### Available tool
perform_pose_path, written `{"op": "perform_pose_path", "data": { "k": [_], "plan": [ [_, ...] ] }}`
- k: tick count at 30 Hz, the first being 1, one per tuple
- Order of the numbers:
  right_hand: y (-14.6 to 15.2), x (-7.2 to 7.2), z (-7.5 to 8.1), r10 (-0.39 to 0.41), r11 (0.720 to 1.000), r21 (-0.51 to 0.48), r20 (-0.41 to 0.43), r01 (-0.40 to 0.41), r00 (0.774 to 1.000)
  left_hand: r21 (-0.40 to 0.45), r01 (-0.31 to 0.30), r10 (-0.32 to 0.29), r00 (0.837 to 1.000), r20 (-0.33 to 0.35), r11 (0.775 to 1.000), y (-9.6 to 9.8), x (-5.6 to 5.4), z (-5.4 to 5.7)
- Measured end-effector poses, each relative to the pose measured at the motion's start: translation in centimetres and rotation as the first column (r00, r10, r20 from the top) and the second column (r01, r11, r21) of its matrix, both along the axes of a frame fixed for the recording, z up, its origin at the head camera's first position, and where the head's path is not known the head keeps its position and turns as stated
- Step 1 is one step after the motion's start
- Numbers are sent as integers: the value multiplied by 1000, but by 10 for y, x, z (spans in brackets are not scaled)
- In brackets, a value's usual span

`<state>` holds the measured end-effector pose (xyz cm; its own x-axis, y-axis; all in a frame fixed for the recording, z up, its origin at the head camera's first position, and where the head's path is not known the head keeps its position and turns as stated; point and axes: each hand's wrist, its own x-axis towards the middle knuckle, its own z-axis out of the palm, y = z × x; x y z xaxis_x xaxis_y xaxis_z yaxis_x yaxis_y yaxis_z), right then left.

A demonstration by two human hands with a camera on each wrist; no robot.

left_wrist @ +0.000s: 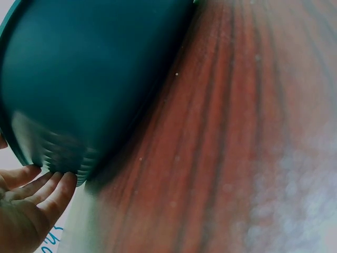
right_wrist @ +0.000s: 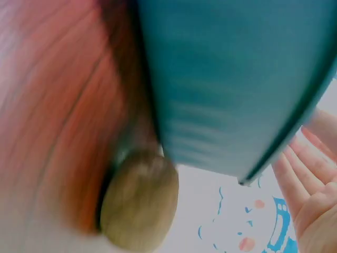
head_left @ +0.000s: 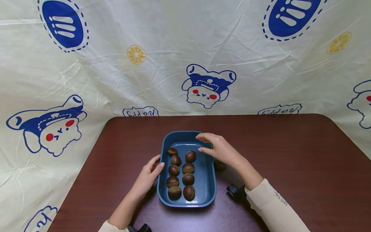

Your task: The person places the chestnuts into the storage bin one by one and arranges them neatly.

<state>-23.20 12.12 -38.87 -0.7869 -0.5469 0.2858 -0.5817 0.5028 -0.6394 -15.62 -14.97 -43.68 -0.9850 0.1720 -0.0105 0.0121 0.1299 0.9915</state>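
Observation:
A blue rectangular tray (head_left: 204, 193) lies on the table, with several brown chestnuts (head_left: 188, 168) in two columns inside it. My left hand (head_left: 146, 177) holds the tray's left side, its thumb at the rim. In the left wrist view the fingers (left_wrist: 55, 195) touch the outer wall. Over the tray's far right corner hovers my right hand (head_left: 217, 146), fingers loosely curved and thumb apart, nothing between them. Another chestnut (right_wrist: 139, 200) sits outside, close to the tray's right wall; in the head view my right wrist partly covers it.
The dark reddish-brown table (head_left: 290, 154) extends to both sides of the tray. Behind it hangs a pale cloth (head_left: 165, 83) printed with cartoon figures and orange slices. A black wrist device (head_left: 236, 190) sits beneath my right forearm.

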Motion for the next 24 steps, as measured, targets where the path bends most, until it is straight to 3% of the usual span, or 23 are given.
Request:
{"op": "perform_pose_path", "data": {
  "k": [6,14,18,24],
  "plan": [
    [22,4,-1,-63,998,1,3,63,998,-5,-8,8,1000,4,1000,0,-1,0],
    [43,8,-15,-125,991,65,82,120,989,34,0,0,1000,2,999,0,1,1],
    [50,9,-22,-101,988,134,143,82,985,30,1,-2,1000,8,1000,0,0,0],
    [56,9,-28,-7,983,179,227,-35,974,23,-6,6,1000,7,1000,0,0,0]
  ]
}}
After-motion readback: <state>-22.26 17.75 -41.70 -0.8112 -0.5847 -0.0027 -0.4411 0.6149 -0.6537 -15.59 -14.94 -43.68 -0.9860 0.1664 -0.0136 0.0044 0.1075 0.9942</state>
